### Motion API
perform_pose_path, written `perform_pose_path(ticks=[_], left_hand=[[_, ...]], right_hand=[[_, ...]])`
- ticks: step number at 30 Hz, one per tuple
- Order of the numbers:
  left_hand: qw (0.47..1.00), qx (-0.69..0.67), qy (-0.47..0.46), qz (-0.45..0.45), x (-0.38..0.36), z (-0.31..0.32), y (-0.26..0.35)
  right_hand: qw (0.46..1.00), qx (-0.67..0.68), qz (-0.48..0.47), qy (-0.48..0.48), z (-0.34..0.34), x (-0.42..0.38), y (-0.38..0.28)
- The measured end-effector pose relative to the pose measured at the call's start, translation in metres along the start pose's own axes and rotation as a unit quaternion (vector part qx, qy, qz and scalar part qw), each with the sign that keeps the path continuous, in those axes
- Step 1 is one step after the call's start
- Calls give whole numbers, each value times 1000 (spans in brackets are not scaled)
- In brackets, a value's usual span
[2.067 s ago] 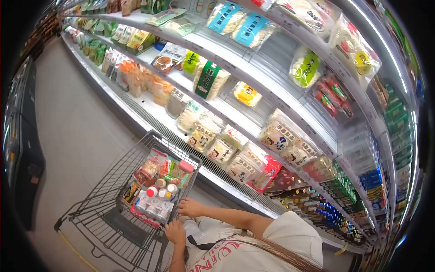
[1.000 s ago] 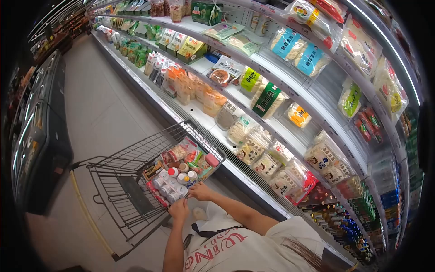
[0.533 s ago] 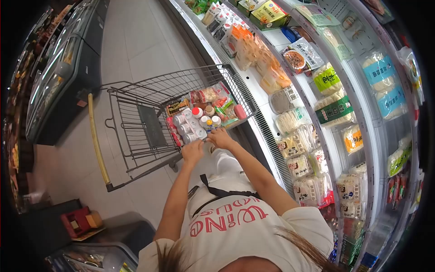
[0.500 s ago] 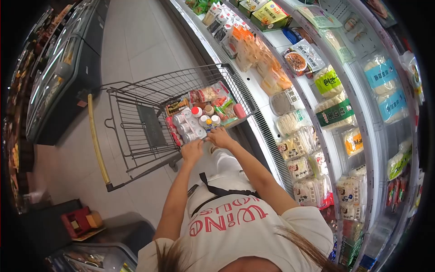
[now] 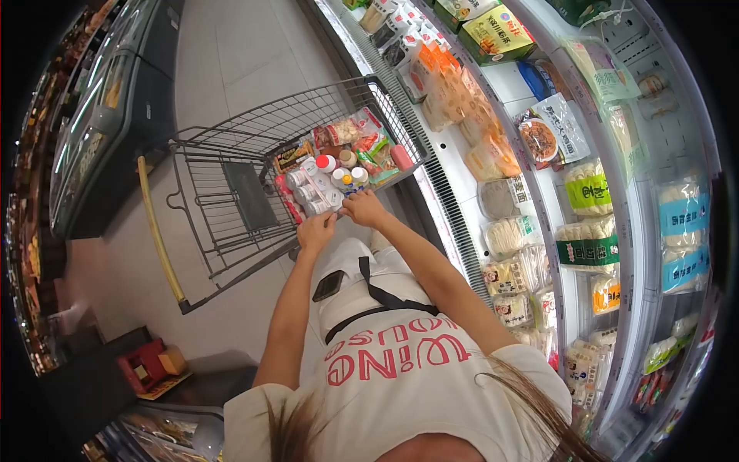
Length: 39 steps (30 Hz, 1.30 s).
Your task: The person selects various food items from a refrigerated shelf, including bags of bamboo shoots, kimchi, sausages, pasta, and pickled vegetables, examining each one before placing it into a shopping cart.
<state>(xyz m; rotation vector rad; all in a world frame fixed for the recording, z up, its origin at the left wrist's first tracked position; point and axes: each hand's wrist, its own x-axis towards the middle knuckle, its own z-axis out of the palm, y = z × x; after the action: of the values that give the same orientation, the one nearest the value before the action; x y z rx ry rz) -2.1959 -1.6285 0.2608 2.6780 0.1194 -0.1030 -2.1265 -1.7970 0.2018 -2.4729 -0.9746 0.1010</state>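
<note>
A grey wire shopping cart with a yellow handle stands crosswise in front of me. My left hand is closed on the near side rim of its basket. Close beside it on the right, my right hand grips the same rim, and the fingertips of both are partly hidden. Just beyond my hands, white-capped bottles and a shrink-wrapped pack of bottles lie in the basket. Bagged food packets and a pink item fill its far end.
On the right run chilled shelves with packaged noodles, a green-yellow box and orange bags. Glass-topped freezer cases line the left. A red box sits at lower left. Tiled floor extends ahead.
The cart and both hands have shifted slightly up and left in view, hands still on the rim. The shelf goods on the right have shifted right and look closer.
</note>
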Motion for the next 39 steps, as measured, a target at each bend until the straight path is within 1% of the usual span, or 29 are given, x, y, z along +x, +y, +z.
perform_pose_path(ticks=[1, 5, 8, 11, 13, 14, 15, 16, 17, 18, 19, 20, 21, 22, 23, 24, 25, 26, 27, 28, 29, 30, 31, 32, 33, 35, 36, 38, 39], left_hand=[[1000, 3, -16, -4, 20, 4, 0], [999, -6, -32, -8, 51, -1, -10], [997, -24, -67, -28, 72, -11, -14], [984, -106, -146, -12, 99, -11, -33], [970, -45, -240, 14, 122, -13, -45], [959, 19, -278, 49, 134, -7, -55], [932, 85, -343, 81, 151, -6, -56], [901, 150, -399, 82, 170, -8, -48], [898, 177, -381, 130, 188, -6, -44], [883, 210, -388, 158, 203, -16, -21], [892, 187, -376, 168, 221, -31, 10], [892, 167, -352, 227, 244, -21, 26], [904, 85, -304, 289, 252, -60, 81], [898, -7, -252, 361, 271, -56, 113], [879, -104, -201, 419, 285, -52, 140], [857, -204, -213, 423, 287, -67, 186], [828, -302, -224, 416, 282, -92, 242], [789, -367, -239, 430, 277, -110, 293], [730, -443, -292, 430, 267, -135, 344], [715, -443, -274, 466, 255, -165, 391], [684, -465, -216, 520, 241, -191, 436], [656, -486, -172, 552, 230, -209, 477], [628, -487, -69, 603, 223, -221, 519], [605, -489, -17, 628, 214, -237, 556], [599, -469, 52, 647, 207, -245, 588], [593, -453, 121, 654, 198, -251, 644], [616, -435, 115, 647, 198, -251, 659], [650, -406, 95, 635, 188, -252, 687], [680, -361, 96, 631, 182, -253, 696]], right_hand=[[1000, 3, 11, -11, 1, 11, 14], [999, -3, 14, -36, 0, 42, 25], [997, -11, 15, -69, -6, 62, 30], [998, 1, 12, -59, -10, 74, 35], [997, 19, 32, -66, -7, 82, 37], [995, 27, 40, -89, 1, 87, 40], [993, 48, 56, -94, 10, 91, 42], [984, 47, 85, -146, 13, 100, 43], [976, 87, 114, -161, 5, 108, 40], [970, 118, 126, -173, -1, 111, 40], [973, 132, 137, -127, -30, 113, 34], [969, 160, 140, -124, -31, 115, 46], [964, 192, 133, -124, -35, 118, 62], [951, 231, 193, -71, -65, 111, 72], [931, 269, 244, -21, -119, 97, 63], [906, 309, 287, 25, -174, 80, 51], [906, 293, 289, 95, -225, 59, 46], [903, 245, 327, 132, -299, 35, 26], [907, 156, 292, 260, -352, 9, 13], [877, 77, 310, 358, -402, -15, 7], [811, 45, 338, 475, -454, -37, -10], [719, -21, 367, 589, -496, -55, -17], [650, -172, 312, 672, -532, -79, -11], [575, -274, 333, 695, -567, -99, -16], [535, -343, 292, 715, -597, -120, -10], [503, -378, 353, 693, -636, -140, -11], [474, -421, 387, 670, -649, -147, 1], [397, -510, 453, 615, -669, -167, 18], [413, -451, 509, 606, -679, -172, 15]])
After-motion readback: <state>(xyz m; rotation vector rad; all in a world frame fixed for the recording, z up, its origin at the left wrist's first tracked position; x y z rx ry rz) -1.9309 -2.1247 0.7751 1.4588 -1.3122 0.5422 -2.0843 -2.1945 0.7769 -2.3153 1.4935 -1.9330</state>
